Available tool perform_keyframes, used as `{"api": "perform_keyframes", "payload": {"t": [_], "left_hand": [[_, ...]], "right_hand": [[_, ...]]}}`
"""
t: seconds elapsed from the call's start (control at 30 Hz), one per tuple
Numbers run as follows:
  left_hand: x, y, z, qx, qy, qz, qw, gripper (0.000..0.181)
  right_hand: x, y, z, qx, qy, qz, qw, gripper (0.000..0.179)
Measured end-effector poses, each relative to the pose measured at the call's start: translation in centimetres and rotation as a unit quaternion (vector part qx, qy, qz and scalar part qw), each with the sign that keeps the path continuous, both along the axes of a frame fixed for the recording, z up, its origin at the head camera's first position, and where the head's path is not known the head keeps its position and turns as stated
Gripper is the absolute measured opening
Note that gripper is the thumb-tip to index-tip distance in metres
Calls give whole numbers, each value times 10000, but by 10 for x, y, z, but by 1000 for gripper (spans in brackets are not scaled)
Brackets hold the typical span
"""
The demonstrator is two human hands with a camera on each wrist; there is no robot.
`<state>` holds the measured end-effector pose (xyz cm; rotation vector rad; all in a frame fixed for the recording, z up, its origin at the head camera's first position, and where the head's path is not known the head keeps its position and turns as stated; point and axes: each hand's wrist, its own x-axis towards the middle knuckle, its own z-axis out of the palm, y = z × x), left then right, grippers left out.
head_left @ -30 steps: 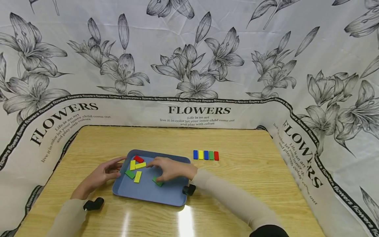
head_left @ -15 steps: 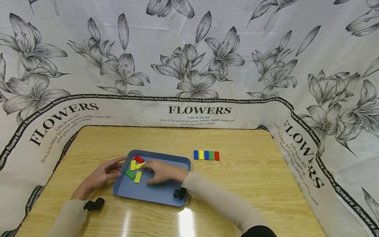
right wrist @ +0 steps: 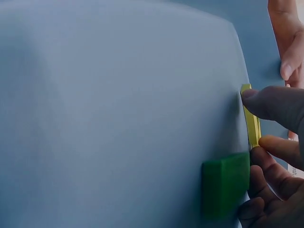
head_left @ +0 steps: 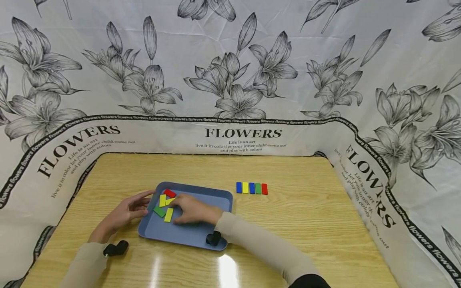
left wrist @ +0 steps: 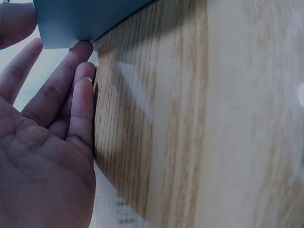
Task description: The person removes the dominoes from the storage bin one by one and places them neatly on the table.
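In the head view, a blue tray [head_left: 144,231] holds several flat blocks: a red block [head_left: 169,193], an upright-lying yellow block [head_left: 163,200], a slanted yellow block [head_left: 169,201], a green block [head_left: 159,211] and a lower yellow block [head_left: 168,215]. My right hand [head_left: 194,210] is over the tray, thumb and index finger spread beside the lower yellow block; contact is unclear. Another green block [right wrist: 225,185] lies under that hand, mostly hidden from above. My left hand [head_left: 126,210] stays at the tray's left wall, its extended fingers touching it in the left wrist view.
Right of the tray, several blocks lie side by side on the wooden table [head_left: 295,216]: blue [head_left: 239,187], yellow [head_left: 245,187], blue, green [head_left: 258,188] and red [head_left: 264,189]. A flower-printed cloth [head_left: 245,138] surrounds the table at the back and sides.
My right hand has moved left across the tray, from over the green block toward the yellow blocks, covering most of that green block. My left hand keeps its place; the blocks have not visibly moved.
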<state>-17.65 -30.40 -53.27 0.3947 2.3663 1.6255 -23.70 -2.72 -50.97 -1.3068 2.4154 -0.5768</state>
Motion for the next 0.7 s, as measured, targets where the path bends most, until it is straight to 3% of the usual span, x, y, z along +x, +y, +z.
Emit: {"api": "perform_keyframes", "payload": {"t": [0.7], "left_hand": [[1,1,3,-70,-31,18,10000,65]], "right_hand": [[6,-7,-2,-18,42,-238,9997,49]]}}
